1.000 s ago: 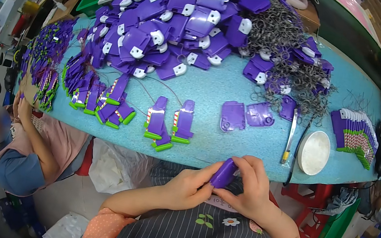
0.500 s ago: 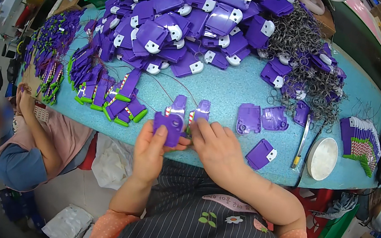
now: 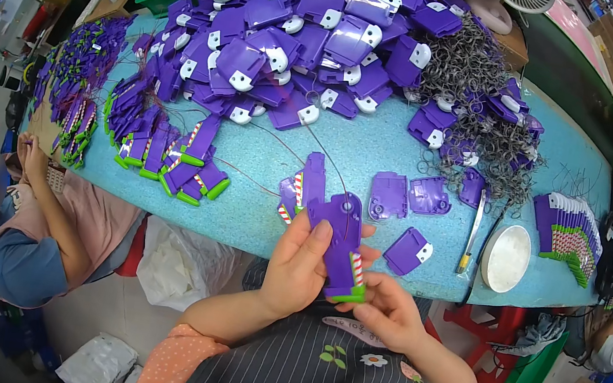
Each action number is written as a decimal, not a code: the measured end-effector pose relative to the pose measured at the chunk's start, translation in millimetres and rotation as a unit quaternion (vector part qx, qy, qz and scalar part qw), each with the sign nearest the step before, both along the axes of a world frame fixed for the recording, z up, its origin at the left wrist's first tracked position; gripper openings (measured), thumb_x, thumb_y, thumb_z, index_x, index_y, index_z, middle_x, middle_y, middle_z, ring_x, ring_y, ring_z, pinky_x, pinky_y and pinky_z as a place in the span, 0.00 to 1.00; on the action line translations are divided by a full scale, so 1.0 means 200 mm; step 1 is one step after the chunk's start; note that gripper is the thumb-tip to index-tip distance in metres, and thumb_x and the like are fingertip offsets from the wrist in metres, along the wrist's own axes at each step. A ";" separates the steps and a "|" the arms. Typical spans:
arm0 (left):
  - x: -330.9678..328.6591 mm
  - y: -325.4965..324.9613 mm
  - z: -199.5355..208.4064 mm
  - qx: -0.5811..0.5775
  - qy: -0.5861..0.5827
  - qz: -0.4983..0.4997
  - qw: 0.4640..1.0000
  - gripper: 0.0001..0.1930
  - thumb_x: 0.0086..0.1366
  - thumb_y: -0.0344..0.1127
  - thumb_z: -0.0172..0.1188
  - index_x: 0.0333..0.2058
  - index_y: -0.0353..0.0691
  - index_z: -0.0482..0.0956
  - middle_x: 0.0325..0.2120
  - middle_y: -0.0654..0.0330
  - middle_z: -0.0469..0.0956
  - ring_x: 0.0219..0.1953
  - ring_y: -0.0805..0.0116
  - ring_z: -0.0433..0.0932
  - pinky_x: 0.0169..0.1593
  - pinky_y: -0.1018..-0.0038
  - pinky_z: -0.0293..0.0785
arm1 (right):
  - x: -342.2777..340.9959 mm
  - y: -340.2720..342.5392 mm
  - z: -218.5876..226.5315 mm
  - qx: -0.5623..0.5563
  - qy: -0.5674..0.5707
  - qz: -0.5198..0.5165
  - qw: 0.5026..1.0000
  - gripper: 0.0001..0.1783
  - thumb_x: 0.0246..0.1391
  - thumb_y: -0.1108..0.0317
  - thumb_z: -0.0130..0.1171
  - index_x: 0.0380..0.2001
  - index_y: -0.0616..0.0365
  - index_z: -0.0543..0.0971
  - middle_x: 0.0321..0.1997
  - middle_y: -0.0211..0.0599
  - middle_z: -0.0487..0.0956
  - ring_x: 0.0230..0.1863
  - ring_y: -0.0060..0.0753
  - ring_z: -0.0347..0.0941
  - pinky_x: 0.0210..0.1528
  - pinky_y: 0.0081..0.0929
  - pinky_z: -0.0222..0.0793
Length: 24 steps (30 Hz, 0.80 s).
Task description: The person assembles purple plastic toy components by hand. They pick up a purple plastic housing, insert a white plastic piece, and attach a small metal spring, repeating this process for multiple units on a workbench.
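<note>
We see both hands up over the near edge of the blue table (image 3: 374,154), sharing one purple toy part (image 3: 342,245). Left hand (image 3: 301,265) grips it from the left side, thumb laid up the front face, fingers wrapped behind. Right hand (image 3: 384,308) pinches the lower end, next to the green tip and the red-and-white striped strip (exact finger contact on the strip is too small to tell). Part is upright, slightly tilted, held clear of the tabletop, just in front of the person's striped apron.

On the table just behind the held part: one similar purple piece (image 3: 306,185) with a striped strip, lying flat. To its right, two open purple shells (image 3: 408,196), then a small purple cover with a white tab (image 3: 408,250) near the table edge. Further right: metal tweezers (image 3: 472,230) and a round white dish (image 3: 506,257), just beside each other.

Far side of the table: big heap of purple housings (image 3: 304,42) with white tabs, and a tangle of dark wire springs (image 3: 483,107) to its right. Left side: row of finished pieces with green tips (image 3: 171,153). Right edge: stack of purple parts (image 3: 567,232) set on edge.

Another person (image 3: 19,229) sits at the left end of the table, hands raised near the table edge.
</note>
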<state>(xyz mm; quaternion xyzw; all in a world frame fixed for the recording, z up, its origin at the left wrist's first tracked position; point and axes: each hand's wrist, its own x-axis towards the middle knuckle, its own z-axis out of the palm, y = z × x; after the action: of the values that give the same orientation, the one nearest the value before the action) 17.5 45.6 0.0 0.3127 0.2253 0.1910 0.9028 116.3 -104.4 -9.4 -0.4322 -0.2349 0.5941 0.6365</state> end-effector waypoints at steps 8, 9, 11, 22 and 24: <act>-0.15 -0.04 0.02 0.008 0.123 -0.211 0.970 0.19 0.71 0.42 0.39 0.53 0.36 0.59 0.38 0.54 0.75 0.30 0.72 0.77 0.36 0.77 0.74 | 0.27 0.13 0.12 -0.085 -0.099 -0.163 0.978 0.22 0.63 0.67 0.43 0.58 0.67 0.63 0.56 0.48 0.70 0.51 0.35 0.71 0.51 0.30 0.68; -0.14 -0.06 0.00 0.021 0.117 -0.241 0.963 0.18 0.71 0.41 0.40 0.52 0.35 0.60 0.39 0.54 0.75 0.30 0.72 0.77 0.36 0.77 0.74 | 0.27 0.20 0.14 -0.099 -0.096 -0.178 0.974 0.22 0.63 0.67 0.44 0.57 0.67 0.64 0.55 0.47 0.71 0.49 0.35 0.73 0.49 0.28 0.69; -0.12 -0.07 -0.03 0.020 0.114 -0.282 0.952 0.17 0.70 0.39 0.41 0.52 0.35 0.62 0.39 0.55 0.75 0.33 0.72 0.77 0.37 0.77 0.74 | 0.25 0.29 0.15 -0.042 -0.124 -0.208 0.969 0.20 0.62 0.68 0.46 0.55 0.67 0.67 0.51 0.46 0.74 0.45 0.33 0.75 0.45 0.25 0.71; -0.08 -0.07 -0.02 0.081 -0.005 -0.078 0.994 0.17 0.70 0.32 0.42 0.54 0.32 0.60 0.49 0.51 0.70 0.50 0.64 0.73 0.54 0.70 0.69 | 0.11 0.14 0.19 0.035 -0.645 -0.197 0.738 0.13 0.41 0.81 0.61 0.34 0.64 0.76 0.18 0.36 0.74 0.15 0.34 0.69 0.17 0.26 0.62; -0.07 -0.10 -0.01 0.130 -0.017 -0.071 0.989 0.17 0.70 0.32 0.41 0.54 0.31 0.60 0.49 0.52 0.70 0.49 0.66 0.73 0.54 0.71 0.69 | 0.10 0.13 0.20 0.032 -0.671 -0.200 0.713 0.11 0.42 0.82 0.60 0.33 0.63 0.76 0.16 0.33 0.71 0.13 0.30 0.66 0.15 0.25 0.58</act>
<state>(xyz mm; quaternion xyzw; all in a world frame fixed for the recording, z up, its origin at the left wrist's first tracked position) 3.6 25.9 -2.6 0.4392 0.1608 0.1589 0.8695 137.2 -78.0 30.5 -0.7336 -0.5272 -0.0013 0.4289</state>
